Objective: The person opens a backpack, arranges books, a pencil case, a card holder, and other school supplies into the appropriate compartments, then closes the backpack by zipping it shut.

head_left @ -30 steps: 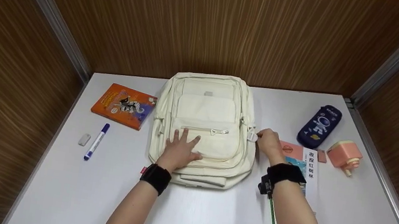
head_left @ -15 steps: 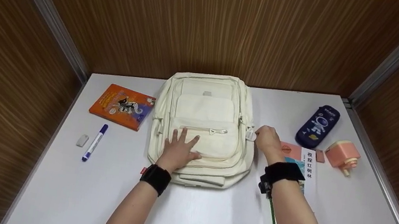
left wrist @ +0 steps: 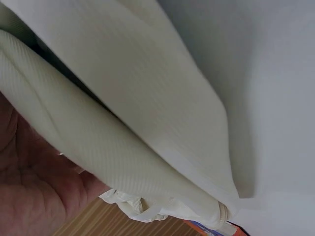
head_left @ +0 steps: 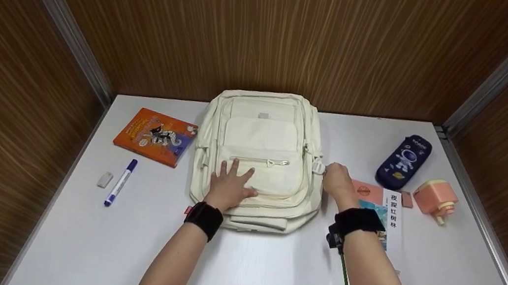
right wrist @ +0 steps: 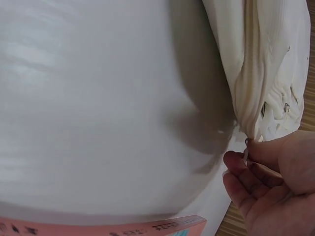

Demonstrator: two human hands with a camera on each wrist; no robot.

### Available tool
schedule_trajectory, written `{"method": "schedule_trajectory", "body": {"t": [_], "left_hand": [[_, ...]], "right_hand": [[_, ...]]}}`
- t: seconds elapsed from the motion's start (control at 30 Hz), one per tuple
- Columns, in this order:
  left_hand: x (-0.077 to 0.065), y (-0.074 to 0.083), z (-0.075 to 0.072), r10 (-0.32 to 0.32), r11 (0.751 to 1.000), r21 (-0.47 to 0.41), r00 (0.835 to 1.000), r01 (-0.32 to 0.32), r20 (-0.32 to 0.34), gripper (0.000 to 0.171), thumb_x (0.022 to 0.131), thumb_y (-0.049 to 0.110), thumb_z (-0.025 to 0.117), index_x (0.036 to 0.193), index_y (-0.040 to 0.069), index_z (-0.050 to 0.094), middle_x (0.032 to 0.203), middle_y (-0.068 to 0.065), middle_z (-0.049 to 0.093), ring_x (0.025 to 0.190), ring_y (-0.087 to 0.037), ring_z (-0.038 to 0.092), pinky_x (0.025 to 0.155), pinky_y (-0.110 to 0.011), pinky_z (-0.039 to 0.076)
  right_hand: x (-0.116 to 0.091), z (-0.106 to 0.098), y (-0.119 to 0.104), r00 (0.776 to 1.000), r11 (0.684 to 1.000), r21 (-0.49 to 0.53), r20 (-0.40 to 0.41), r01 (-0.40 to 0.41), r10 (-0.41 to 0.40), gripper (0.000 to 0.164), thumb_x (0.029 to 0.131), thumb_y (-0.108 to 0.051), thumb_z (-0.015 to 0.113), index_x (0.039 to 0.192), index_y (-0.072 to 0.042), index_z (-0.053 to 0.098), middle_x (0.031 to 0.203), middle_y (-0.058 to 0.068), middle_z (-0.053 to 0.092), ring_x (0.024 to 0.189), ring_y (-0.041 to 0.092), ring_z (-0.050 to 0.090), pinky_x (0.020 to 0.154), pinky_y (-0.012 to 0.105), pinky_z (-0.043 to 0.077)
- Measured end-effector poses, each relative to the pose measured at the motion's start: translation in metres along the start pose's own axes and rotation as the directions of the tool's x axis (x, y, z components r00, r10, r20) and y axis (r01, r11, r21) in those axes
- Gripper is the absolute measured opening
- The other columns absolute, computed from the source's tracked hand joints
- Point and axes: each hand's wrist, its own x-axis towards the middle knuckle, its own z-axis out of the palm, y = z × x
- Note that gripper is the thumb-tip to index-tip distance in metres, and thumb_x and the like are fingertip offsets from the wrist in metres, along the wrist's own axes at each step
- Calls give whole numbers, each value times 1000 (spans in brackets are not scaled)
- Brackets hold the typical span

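Observation:
A cream backpack lies flat on the white table, its front pocket zipper facing up. My left hand rests on the lower front of it, fingers spread; in the left wrist view the palm is beside the cream fabric. At the bag's right side my right hand pinches a small zipper pull between thumb and fingertips, close against the bag's seam. A round white tag hangs beside those fingers.
Left of the bag lie an orange book, a marker and a grey-white eraser. On the right are a pink-and-white book, a navy pencil case, a pink eraser and a pink pencil sharpener. Wood-grain walls enclose the table.
The backpack and my left hand on it have shifted slightly away from me. My right hand stays at the bag's right side, keeping its pinch.

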Motion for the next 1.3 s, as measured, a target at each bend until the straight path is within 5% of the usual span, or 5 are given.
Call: {"method": "schedule_trajectory", "body": {"t": [0.27,0.53,0.8,1.0,1.3], "left_hand": [[-1,3,0,-14,1000,28,1000,14,-3,71,92,62,49,154,31,32,161,-19,13,143,-50,10,105,-68,24],[-1,4,-1,-10,1000,29,1000,10,-11,71,92,62,49,154,31,33,160,-20,14,143,-50,11,104,-68,25],[-1,6,-1,-9,999,35,1000,9,-5,71,92,62,50,154,31,33,160,-20,15,143,-50,11,104,-68,26],[-2,6,-2,-11,999,49,1000,11,-9,71,92,62,50,154,31,33,160,-20,16,142,-50,13,103,-68,28],[-1,5,-5,-16,1000,11,1000,16,11,71,92,61,51,154,31,33,160,-20,14,143,-50,11,104,-68,26]], "right_hand": [[-14,-8,-5,997,995,-89,64,53,-47,20,89,4,49,90,14,66,98,33,64,97,47,62,84,51,51],[-36,-18,-3,996,999,20,76,34,-35,22,86,3,52,96,12,69,99,28,68,97,44,63,83,50,51],[-50,-21,-3,998,1000,17,66,-16,15,26,87,-5,54,101,6,72,104,27,68,99,45,62,88,59,46],[-56,-23,-5,992,1000,-14,127,-19,20,12,76,-2,58,68,-1,68,71,13,65,66,29,57,64,43,48],[-69,-30,-9,978,998,-26,198,63,-56,13,73,-3,63,78,3,73,69,8,65,60,21,53,55,33,43]]}}
